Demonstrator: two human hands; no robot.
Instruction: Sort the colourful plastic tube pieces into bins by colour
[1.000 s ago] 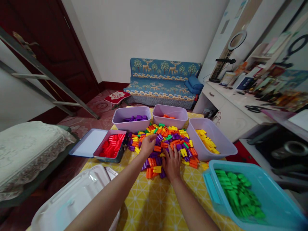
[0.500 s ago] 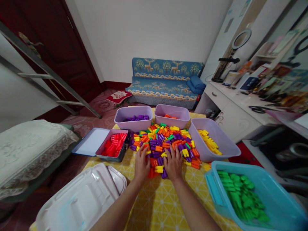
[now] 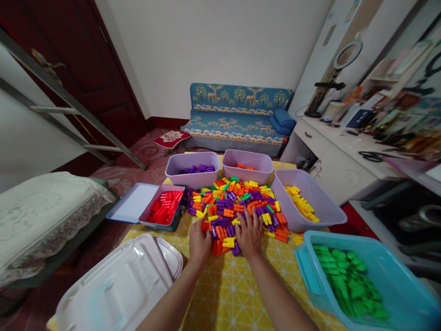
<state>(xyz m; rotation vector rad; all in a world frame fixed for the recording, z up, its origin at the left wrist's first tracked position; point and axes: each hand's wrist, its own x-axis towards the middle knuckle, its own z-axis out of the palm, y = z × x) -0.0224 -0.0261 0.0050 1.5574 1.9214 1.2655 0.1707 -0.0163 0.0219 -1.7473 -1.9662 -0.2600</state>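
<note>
A heap of small plastic blocks (image 3: pixel 237 202) in purple, orange, yellow, green and red covers the middle of a yellow patterned table (image 3: pixel 223 285). My left hand (image 3: pixel 199 239) rests at the near left edge of the heap, its fingers curled over some orange and purple blocks. Beside it, my right hand (image 3: pixel 248 232) lies flat and open on the near side of the heap, fingers spread over the blocks.
Three lilac tubs stand behind the heap: purple blocks (image 3: pixel 193 168), orange blocks (image 3: pixel 246 165), yellow blocks (image 3: pixel 303 202). A small tin of red blocks (image 3: pixel 161 212) is left, a blue bin of green blocks (image 3: pixel 347 280) right, a white lid (image 3: pixel 120 285) near left.
My left hand has drawn back from the far part of the heap to its near left edge. The right hand has stayed in place. The view has shifted slightly.
</note>
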